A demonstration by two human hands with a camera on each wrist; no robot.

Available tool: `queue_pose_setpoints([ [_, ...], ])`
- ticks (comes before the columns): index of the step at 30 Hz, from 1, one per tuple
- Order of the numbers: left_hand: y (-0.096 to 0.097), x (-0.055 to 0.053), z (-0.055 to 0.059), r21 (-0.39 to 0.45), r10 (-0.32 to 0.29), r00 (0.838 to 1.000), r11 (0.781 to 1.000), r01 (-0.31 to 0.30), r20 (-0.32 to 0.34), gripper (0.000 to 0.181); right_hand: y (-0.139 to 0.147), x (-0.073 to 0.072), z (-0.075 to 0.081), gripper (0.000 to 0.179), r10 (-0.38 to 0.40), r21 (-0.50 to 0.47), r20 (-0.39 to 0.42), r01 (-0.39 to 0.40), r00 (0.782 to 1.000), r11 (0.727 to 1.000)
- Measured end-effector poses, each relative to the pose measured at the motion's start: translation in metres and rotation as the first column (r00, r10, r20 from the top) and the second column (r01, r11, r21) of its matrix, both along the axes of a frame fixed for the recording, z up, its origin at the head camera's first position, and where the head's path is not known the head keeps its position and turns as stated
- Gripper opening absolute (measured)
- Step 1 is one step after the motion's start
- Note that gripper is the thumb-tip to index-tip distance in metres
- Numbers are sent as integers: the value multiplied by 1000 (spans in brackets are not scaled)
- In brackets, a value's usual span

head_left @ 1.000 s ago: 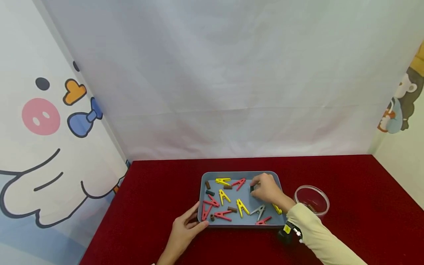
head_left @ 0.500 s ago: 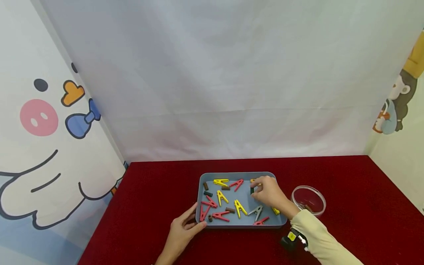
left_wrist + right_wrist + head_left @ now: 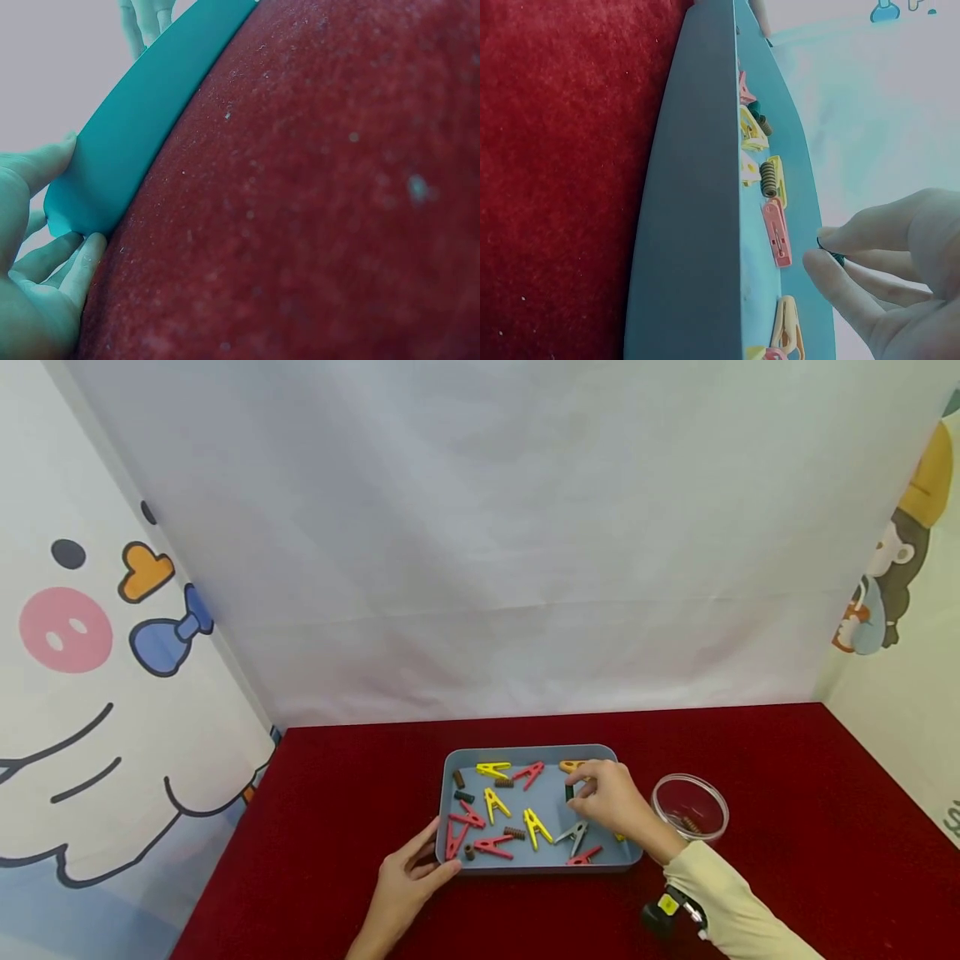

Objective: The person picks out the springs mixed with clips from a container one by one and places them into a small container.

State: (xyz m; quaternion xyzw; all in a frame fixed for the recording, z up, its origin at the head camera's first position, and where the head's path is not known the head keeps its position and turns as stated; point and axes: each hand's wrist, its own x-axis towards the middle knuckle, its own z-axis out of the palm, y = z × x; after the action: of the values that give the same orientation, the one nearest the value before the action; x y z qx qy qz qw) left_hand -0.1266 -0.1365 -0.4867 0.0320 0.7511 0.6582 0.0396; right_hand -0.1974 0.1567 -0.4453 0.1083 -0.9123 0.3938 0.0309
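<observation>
In the head view a shallow blue-grey tray [image 3: 551,867] holds plastic clips and small coil springs. My left hand [image 3: 401,893] grips its front left corner, thumb and fingers to either side of it; the left wrist view shows this hand [image 3: 37,270] against the tray wall [image 3: 120,142]. Over the tray's right part my right hand [image 3: 611,800] pinches a small dark green spring [image 3: 569,792] between thumb and fingertips. In the right wrist view the fingers mostly hide that spring [image 3: 839,259]. Below it lies an orange clip [image 3: 572,766].
To the tray's right stands a round clear dish [image 3: 723,818] with brown springs [image 3: 688,824] in it. Yellow clips [image 3: 536,827], red clips [image 3: 493,847], a grey clip [image 3: 574,835] and brown springs [image 3: 504,783] lie in the tray. Dark red cloth [image 3: 360,793] covers the table.
My right hand has lifted slightly with the dark green spring, uncovering the orange clip. The left hand stays at the tray corner. The head view has shifted a little to the right.
</observation>
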Motion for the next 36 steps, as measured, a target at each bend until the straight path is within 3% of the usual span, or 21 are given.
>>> queue_pose_setpoints([
  [9,0,2,2,-13,0,1000,1000,0,-1,67,4,8,4,21,29,-9,-58,-30,998,1000],
  [25,1,1,5,-12,4,1000,1000,-5,-7,66,8,24,15,21,54,-20,-92,-56,994,998],
  [32,1,0,1,0,10,1000,1000,-10,-20,66,10,28,19,22,89,-9,-118,-91,989,996],
  [36,0,-3,-7,19,25,999,1000,-24,-21,65,11,32,23,23,98,-9,-121,-100,988,995],
])
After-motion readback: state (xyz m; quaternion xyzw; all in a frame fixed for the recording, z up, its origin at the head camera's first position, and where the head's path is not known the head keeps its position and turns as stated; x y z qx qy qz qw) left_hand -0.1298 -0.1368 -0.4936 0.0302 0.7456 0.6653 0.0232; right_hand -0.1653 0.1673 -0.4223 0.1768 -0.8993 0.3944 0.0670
